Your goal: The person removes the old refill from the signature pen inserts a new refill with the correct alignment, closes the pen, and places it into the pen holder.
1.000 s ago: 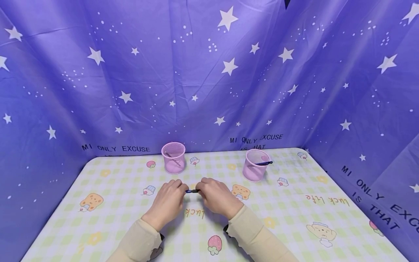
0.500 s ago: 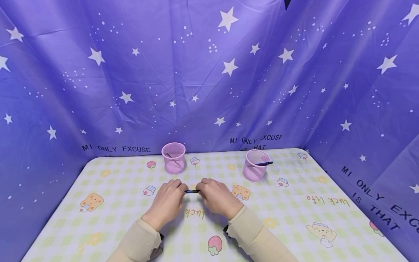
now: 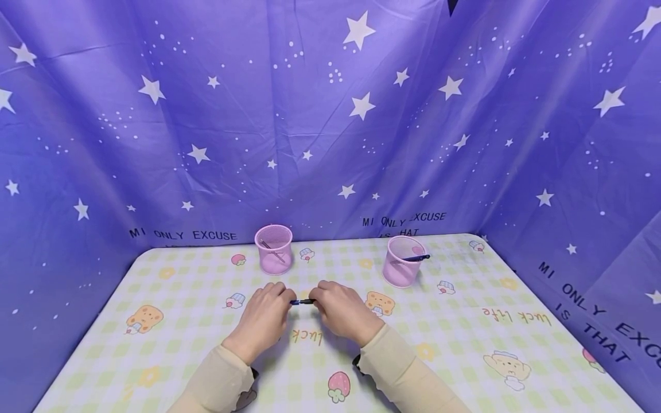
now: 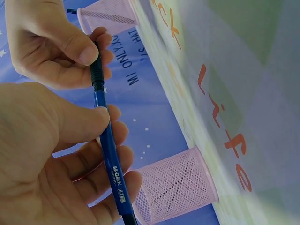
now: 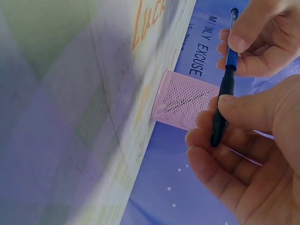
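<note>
Both hands hold one pen (image 3: pixel 302 302) level above the table, its blue barrel (image 4: pixel 110 150) toward the left and its ribbed black grip section (image 5: pixel 226 84) toward the right. My left hand (image 3: pixel 268 314) pinches the barrel between thumb and curled fingers. Thumb and fingers of my right hand (image 3: pixel 341 308) pinch the black section, whose tapered end shows in the right wrist view. In the left wrist view a narrow black neck shows where barrel and grip section meet. Small white print marks the barrel.
A pink mesh pen cup (image 3: pixel 275 261) with thin dark sticks inside stands beyond my left hand. Another pink mesh cup (image 3: pixel 400 272), at the back right, has a dark blue pen (image 3: pixel 416 258) leaning over its rim. Purple star-print curtains (image 3: pixel 330 115) enclose the checked tablecloth (image 3: pixel 196 338).
My left hand has shifted very slightly left, and a little more of the pen shows between the hands. The right hand and both cups stay put.
</note>
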Demonstrator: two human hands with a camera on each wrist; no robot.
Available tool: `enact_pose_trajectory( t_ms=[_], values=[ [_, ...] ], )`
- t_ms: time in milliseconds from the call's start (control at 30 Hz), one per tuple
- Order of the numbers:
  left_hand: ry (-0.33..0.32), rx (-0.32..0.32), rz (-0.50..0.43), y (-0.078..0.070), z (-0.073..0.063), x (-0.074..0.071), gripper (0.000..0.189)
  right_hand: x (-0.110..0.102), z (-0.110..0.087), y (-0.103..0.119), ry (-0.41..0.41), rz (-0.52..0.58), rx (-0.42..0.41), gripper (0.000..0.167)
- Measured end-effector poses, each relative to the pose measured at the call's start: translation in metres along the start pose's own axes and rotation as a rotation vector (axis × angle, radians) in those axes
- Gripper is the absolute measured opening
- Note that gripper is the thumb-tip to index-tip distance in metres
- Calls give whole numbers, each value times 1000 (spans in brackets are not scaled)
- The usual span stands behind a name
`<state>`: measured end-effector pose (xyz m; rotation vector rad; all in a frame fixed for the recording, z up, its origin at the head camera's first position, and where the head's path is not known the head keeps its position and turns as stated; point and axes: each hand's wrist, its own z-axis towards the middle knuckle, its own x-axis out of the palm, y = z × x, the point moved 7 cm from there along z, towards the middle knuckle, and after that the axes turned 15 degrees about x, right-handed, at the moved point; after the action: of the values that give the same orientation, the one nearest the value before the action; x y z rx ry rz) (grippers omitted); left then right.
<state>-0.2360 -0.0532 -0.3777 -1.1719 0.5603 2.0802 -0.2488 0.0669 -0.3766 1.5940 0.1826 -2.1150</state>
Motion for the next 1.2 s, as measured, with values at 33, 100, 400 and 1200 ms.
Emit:
enact_pose_trajectory(
  t_ms=[33,100,400,1200],
  values=[
    [-1,1,-1,0,0,0,12,0,0,0,1,-2,1,9],
    [-1,1,-3,0,0,0,12,0,0,0,2,-7,3,10],
    [0,3,-5,1,0,-1,15,0,0,-1,2,-9,11,12],
    [10,-11,-15,5,-1,-3,16,0,0,-2,-2,-14,13,10]
  ],
)
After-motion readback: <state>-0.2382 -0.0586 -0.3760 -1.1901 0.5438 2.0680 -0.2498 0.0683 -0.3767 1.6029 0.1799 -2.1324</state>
